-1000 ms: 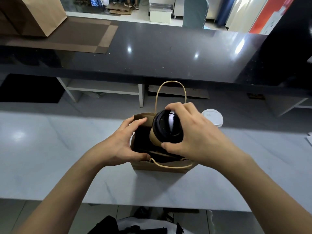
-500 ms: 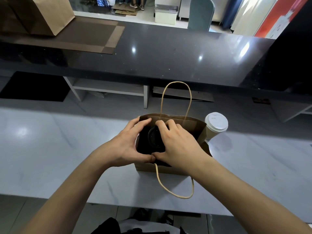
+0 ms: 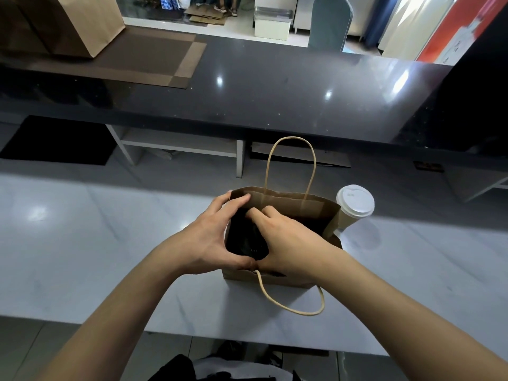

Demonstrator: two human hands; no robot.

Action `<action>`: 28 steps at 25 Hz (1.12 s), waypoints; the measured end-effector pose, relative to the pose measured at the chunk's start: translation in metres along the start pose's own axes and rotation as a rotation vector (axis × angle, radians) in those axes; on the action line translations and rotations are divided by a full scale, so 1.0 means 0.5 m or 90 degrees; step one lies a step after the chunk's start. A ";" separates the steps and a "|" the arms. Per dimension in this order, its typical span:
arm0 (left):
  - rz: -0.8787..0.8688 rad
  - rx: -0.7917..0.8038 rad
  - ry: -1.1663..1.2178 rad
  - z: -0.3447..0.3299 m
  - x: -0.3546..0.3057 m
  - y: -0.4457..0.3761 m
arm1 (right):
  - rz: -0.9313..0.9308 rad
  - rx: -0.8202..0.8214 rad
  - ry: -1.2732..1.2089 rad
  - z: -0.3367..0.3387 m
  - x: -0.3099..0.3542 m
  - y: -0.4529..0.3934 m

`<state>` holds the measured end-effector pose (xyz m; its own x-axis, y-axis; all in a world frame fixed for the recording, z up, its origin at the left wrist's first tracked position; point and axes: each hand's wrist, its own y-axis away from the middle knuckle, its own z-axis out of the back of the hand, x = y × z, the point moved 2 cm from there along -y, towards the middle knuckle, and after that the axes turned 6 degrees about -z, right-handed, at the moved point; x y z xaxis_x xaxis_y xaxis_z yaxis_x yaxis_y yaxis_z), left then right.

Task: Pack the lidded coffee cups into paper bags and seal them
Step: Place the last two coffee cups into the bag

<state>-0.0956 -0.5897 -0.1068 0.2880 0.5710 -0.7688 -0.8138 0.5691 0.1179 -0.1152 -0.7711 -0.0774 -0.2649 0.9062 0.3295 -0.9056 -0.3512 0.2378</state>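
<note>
A: The paper bag point(image 3: 286, 206) is seen standing open on the pale desk point(image 3: 110, 243), with one rope handle upright at its far side and the other hung down over its near face.

B: And the black-lidded cup point(image 3: 248, 237)?

A: It is set down inside the bag, at the bag's left end; only its dark lid is made out in the shadow. The white-lidded cup point(image 3: 354, 202) is placed just beside the bag's right end, outside it.

B: How is each grip described?

A: The bag's left rim is pinched by the left hand point(image 3: 211, 237), fingers at the far corner and thumb at the near edge. The right hand point(image 3: 286, 240) is lowered into the bag's mouth, its fingers curled down over the black lid; whether the cup is truly clasped cannot be told.

B: Anything beyond the bag?

A: A dark counter point(image 3: 275, 86) is seen, with a brown mat point(image 3: 154, 56) and a large brown bag point(image 3: 68, 23) laid on it.
</note>
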 end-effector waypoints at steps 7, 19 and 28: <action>-0.006 0.002 0.001 -0.001 -0.001 0.005 | 0.001 0.034 0.053 -0.030 -0.002 -0.022; 0.006 -0.011 -0.004 -0.008 -0.005 0.019 | -0.002 0.116 0.135 -0.074 0.006 -0.053; -0.007 -0.018 0.003 -0.005 -0.002 0.016 | 0.010 0.027 0.011 -0.010 -0.036 -0.001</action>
<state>-0.1038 -0.5872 -0.1066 0.2944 0.5616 -0.7732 -0.8242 0.5588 0.0921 -0.1115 -0.7859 -0.0880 -0.2852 0.9042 0.3180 -0.8864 -0.3750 0.2715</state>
